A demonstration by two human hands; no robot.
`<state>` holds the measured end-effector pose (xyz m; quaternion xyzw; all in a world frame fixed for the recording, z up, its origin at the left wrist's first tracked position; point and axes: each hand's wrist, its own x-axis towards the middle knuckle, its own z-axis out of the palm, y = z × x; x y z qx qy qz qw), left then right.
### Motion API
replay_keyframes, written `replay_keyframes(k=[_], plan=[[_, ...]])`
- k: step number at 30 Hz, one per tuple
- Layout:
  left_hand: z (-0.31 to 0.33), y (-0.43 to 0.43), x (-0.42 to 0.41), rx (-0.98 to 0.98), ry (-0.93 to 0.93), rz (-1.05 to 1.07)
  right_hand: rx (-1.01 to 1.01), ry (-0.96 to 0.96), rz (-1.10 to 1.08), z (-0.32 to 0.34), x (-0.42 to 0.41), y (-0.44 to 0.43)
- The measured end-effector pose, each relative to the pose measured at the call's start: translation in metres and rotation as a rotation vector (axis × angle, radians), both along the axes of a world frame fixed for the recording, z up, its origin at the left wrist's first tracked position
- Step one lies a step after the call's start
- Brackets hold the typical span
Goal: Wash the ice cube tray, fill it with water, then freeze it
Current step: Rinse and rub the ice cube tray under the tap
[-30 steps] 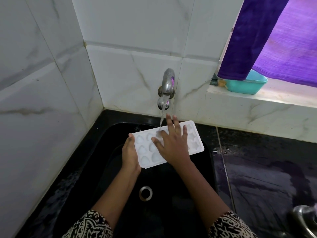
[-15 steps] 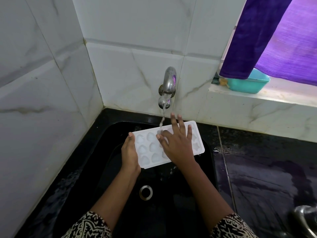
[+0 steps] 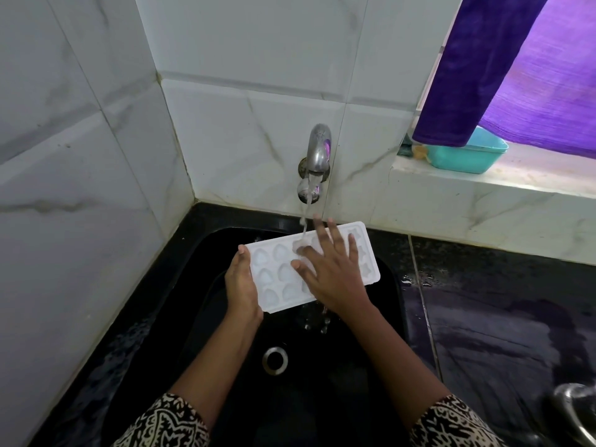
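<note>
A white ice cube tray [image 3: 274, 272] with shaped wells is held over the black sink [image 3: 387, 285], under the running steel tap [image 3: 317, 156]. My left hand [image 3: 242, 285] grips the tray's left end. My right hand [image 3: 332, 269] lies flat on top of the tray, fingers straight and spread, covering its middle wells. The water stream lands on the tray just left of my right fingers. Water drips off the tray's near edge into the sink.
The sink drain [image 3: 274, 360] is below the tray. White marble tiles wall the left and back. A wet black counter [image 3: 500, 317] runs to the right, with a metal vessel [image 3: 577, 411] at its near right. A teal tub [image 3: 467, 156] sits on the sill under a purple curtain [image 3: 516, 75].
My right hand has slid a little to the right across the tray with its fingers spreading wider. The left hand and the tray have stayed in place.
</note>
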<state>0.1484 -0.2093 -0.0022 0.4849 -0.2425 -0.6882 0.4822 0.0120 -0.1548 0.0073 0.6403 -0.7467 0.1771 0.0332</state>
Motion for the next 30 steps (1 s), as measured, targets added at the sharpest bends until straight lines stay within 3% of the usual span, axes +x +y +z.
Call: replay_keyframes(k=[10,15,18,24,30], plan=[[0.005,0.003,-0.003,-0.021,0.002,-0.004,-0.082,-0.015,-0.077,0.002,0.001,0.0],[0.008,-0.001,-0.003,-0.027,0.013,0.013,-0.003,0.019,-0.01,0.0,0.012,-0.002],[0.005,0.0,-0.002,-0.016,0.019,0.011,-0.062,-0.064,-0.044,0.004,-0.001,0.0],[0.006,-0.002,-0.004,-0.048,0.033,0.033,-0.012,0.028,-0.008,0.002,0.011,-0.002],[0.005,0.0,-0.007,-0.043,0.038,0.009,-0.031,0.001,-0.062,0.007,0.008,-0.002]])
